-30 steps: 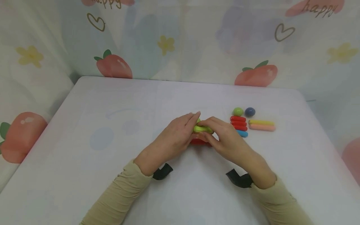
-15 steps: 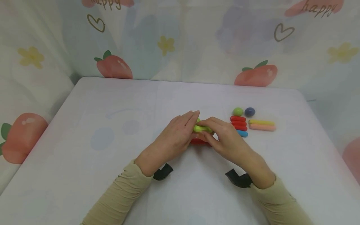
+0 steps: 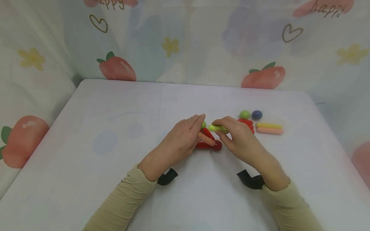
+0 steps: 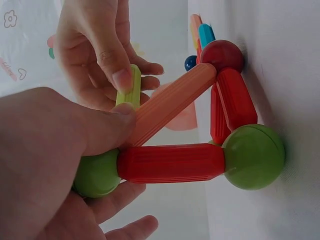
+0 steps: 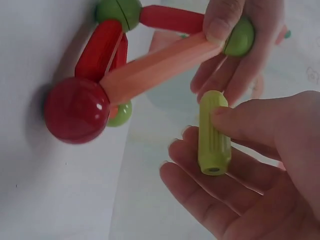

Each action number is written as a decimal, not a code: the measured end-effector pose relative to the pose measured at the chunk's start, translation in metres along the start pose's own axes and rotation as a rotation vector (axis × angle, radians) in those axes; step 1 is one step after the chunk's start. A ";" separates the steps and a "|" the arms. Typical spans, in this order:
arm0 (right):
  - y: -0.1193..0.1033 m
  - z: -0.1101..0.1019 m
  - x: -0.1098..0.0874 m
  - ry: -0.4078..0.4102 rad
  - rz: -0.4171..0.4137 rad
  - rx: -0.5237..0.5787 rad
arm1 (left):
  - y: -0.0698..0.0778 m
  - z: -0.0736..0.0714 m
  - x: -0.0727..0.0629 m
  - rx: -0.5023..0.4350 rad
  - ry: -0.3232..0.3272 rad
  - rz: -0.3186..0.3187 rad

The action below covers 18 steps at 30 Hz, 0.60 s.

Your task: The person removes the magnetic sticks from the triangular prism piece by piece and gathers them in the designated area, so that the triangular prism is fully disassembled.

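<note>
My left hand (image 3: 177,138) holds the upper corner of a frame built from magnetic sticks and balls. In the left wrist view its thumb and fingers pinch around a green ball (image 4: 97,175) and the near end of an orange stick (image 4: 175,102). That stick slants down to a dark red ball (image 5: 77,110) on the table. Red sticks (image 4: 172,163) join other green balls (image 4: 254,157) in the frame. Just right of it, my right hand (image 3: 238,134) pinches a short yellow-green stick (image 5: 214,135) between thumb and fingers, apart from the frame in the head view.
Behind the right hand lie loose red sticks (image 3: 245,122), a yellow stick (image 3: 268,125) and a pink stick (image 3: 269,131). A green ball (image 3: 244,114) and a blue ball (image 3: 257,115) rest beyond them. A patterned cloth (image 3: 196,41) hangs behind the white table (image 3: 86,128).
My right hand has shifted right with the yellow-green stick, away from the frame. The orange stick and dark red ball now show. My left hand has stayed in place.
</note>
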State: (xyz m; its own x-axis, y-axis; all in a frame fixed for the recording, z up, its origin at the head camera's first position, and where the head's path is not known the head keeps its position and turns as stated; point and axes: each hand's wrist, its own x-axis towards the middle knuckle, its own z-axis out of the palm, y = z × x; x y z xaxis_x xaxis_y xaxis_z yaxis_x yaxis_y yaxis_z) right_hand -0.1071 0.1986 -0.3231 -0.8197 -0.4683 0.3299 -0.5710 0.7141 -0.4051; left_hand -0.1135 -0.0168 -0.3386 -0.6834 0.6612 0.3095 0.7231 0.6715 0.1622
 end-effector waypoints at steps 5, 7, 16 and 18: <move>0.005 -0.008 -0.002 0.012 -0.009 -0.035 | 0.000 -0.001 0.001 -0.012 -0.010 -0.008; 0.007 -0.012 -0.004 0.003 0.008 -0.050 | 0.000 -0.001 0.001 -0.019 -0.008 -0.012; 0.016 -0.030 -0.010 -0.106 0.119 -0.086 | 0.001 -0.001 0.000 -0.018 -0.013 0.000; 0.017 -0.033 -0.011 -0.131 0.128 -0.094 | 0.001 -0.002 0.000 -0.015 -0.021 -0.004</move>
State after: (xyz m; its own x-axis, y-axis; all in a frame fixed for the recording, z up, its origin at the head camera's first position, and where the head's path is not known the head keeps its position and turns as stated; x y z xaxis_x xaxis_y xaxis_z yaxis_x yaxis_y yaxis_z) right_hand -0.1065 0.2332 -0.3060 -0.8879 -0.4296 0.1646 -0.4597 0.8147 -0.3535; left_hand -0.1126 -0.0162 -0.3368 -0.6884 0.6650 0.2895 0.7213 0.6695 0.1773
